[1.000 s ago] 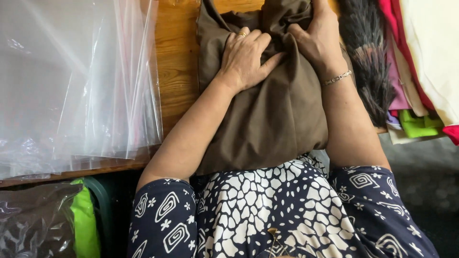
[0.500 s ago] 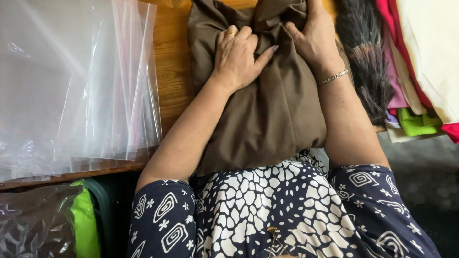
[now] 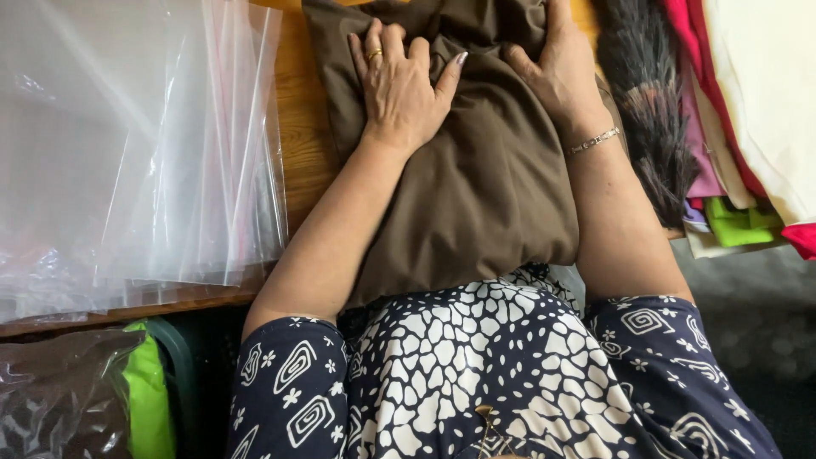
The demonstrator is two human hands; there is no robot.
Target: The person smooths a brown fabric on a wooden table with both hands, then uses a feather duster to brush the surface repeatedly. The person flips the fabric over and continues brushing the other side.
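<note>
A brown garment [image 3: 484, 178] lies folded on the wooden table [image 3: 299, 127], its near end hanging over the edge toward my lap. My left hand [image 3: 399, 85], with a ring on one finger, presses flat on the upper left of the cloth, fingers apart. My right hand [image 3: 557, 72], a bracelet at its wrist, rests on the upper right of the same cloth with fingers bent into a fold. Its fingertips run out of view at the top.
A stack of clear plastic bags [image 3: 127, 144] covers the table's left. A dark feathery duster [image 3: 650, 119] lies right of the garment, beside piled coloured fabrics [image 3: 748, 127]. Below the table on the left is a bagged green item [image 3: 149, 395].
Both hands have slid further up the brown garment, away from me, smoothing it. The cloth's upper part looks flatter than before.
</note>
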